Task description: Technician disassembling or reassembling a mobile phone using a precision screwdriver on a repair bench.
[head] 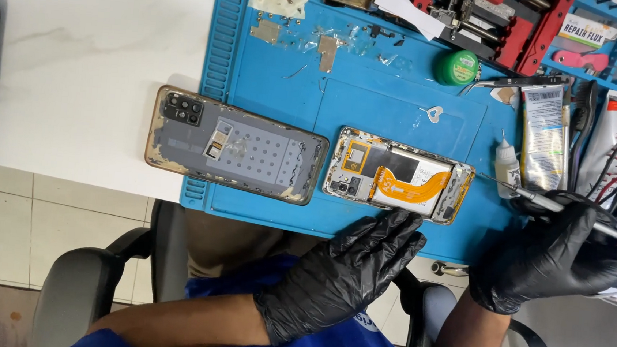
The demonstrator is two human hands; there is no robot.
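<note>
Left hand [349,268], fingers together, presses the near edge of the opened phone [398,175] on the blue mat [273,68]. Right hand [559,252] grips a screwdriver [541,198], tip at the phone's right end.

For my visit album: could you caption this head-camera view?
Gloved left hand steadies an opened phone on a blue mat; right hand holds a screwdriver.

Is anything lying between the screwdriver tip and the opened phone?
Nothing visible does. The screwdriver in the right hand points at the opened phone across bare blue mat; the left hand rests at the phone's near edge.
</note>
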